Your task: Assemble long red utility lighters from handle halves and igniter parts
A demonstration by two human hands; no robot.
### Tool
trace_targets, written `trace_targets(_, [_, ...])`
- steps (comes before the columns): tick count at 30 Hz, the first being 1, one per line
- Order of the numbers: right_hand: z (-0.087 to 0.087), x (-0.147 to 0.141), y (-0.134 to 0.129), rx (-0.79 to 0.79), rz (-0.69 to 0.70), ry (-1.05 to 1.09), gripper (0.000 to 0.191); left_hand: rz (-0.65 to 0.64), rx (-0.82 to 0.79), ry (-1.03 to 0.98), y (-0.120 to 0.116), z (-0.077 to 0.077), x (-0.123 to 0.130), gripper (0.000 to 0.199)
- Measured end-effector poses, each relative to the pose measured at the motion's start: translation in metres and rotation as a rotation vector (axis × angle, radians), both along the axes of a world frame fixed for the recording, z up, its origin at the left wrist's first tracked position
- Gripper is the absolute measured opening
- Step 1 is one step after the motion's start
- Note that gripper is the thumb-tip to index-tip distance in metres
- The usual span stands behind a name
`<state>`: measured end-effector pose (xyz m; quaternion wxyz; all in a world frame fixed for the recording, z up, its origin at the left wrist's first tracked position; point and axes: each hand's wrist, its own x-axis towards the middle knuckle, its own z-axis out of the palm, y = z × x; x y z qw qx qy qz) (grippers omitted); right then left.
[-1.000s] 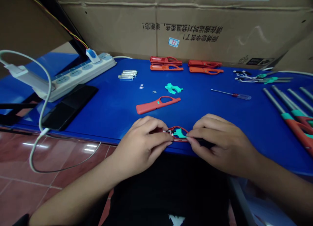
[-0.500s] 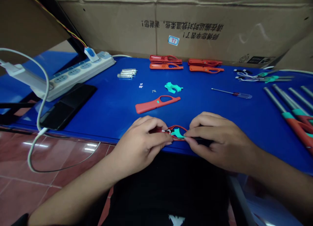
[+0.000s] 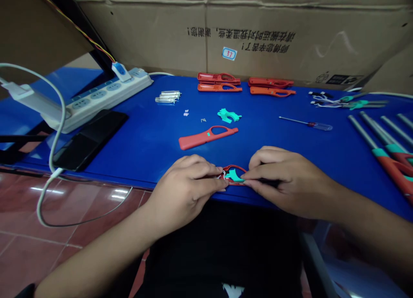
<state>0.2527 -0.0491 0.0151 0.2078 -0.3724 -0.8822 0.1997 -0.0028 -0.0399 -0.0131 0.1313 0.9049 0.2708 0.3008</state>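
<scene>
At the table's front edge lies a red lighter shell [image 3: 232, 167] with an oval opening. A teal trigger piece [image 3: 234, 175] sits inside it, with thin white wires at its left. My left hand [image 3: 190, 184] grips the shell's left part and covers most of it. My right hand [image 3: 284, 177] pinches at the right end, fingertips against the teal piece and the shell. A dark part shows under its fingers, too hidden to name. Just behind, a closed-looking red shell half [image 3: 208, 138] lies on the blue table [image 3: 148, 139].
Teal pieces [image 3: 229, 115], tiny screws [image 3: 203, 120], clear cylinders [image 3: 167, 96] and a screwdriver [image 3: 318, 125] lie behind the hands. Red shells [image 3: 219, 87] line the carton [image 3: 145, 35]. At left are a power strip [image 3: 106, 93] and phone [image 3: 90, 141]; at right, metal-tipped lighters [image 3: 387, 160].
My right hand's fingertips have shifted slightly left and its fingers are drawn closer together. The left fingers have moved a little, and the white wires beside them show differently.
</scene>
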Motion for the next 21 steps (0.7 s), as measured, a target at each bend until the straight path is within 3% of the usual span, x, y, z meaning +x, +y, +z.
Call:
trace_targets(9, [-0.008,-0.003,-0.004,0.079,-0.015,0.059,0.016,0.009,0.061,0.068,-0.002,0.003,-0.004,0.022])
trace_targets(21, [-0.002,-0.005,-0.004,0.061,-0.051,0.115,0.016,-0.005,0.017,0.126,-0.003,0.005,-0.01,0.03])
